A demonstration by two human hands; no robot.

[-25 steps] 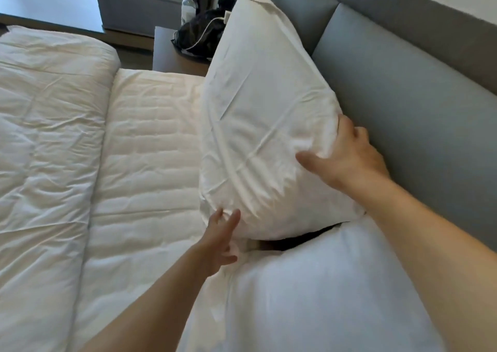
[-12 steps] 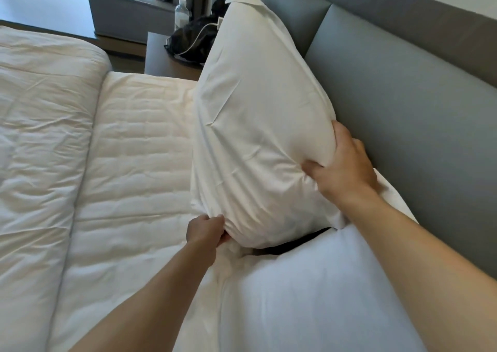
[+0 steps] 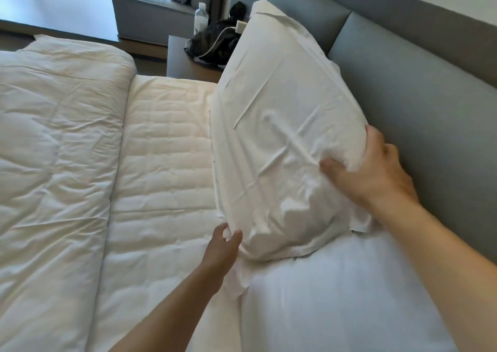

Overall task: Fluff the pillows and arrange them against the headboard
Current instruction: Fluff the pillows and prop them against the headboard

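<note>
Near pillow (image 3: 336, 298) lies flat at the person's end of the bed, its far edge under the second pillow (image 3: 285, 136). The dark gap seen between the two half a second ago is gone: the second pillow has come down onto the near one.

Left hand (image 3: 220, 249): was a closed pinch on the lower corner half a second ago; now the fingers are spread and loose, thumb and fingertips just touching the case, holding nothing.

Right hand (image 3: 373, 171): grip kept. Thumb pressed into the front face, fingers wrapped over the back edge, clamped on the second pillow. Creases radiate from the thumb.

Second pillow: tilted, propped on its long edge, upper side leaning on the headboard (image 3: 419, 104). It looks flatter and more angled than a second ago.

Judgement: a squeeze-and-release cycle of fluffing is under way, left hand mid-release. Placement is close but not final; the pillow is skewed, not square to the headboard.

Surface: quilted mattress pad (image 3: 161, 163) bare beside the pillows; duvet (image 3: 53, 150) folded back, wrinkled.

Room, far: nightstand (image 3: 183, 64) with a dark bag (image 3: 215, 42), white cable and plug; water bottle (image 3: 201, 18); grey sofa (image 3: 150, 10) beyond.
</note>
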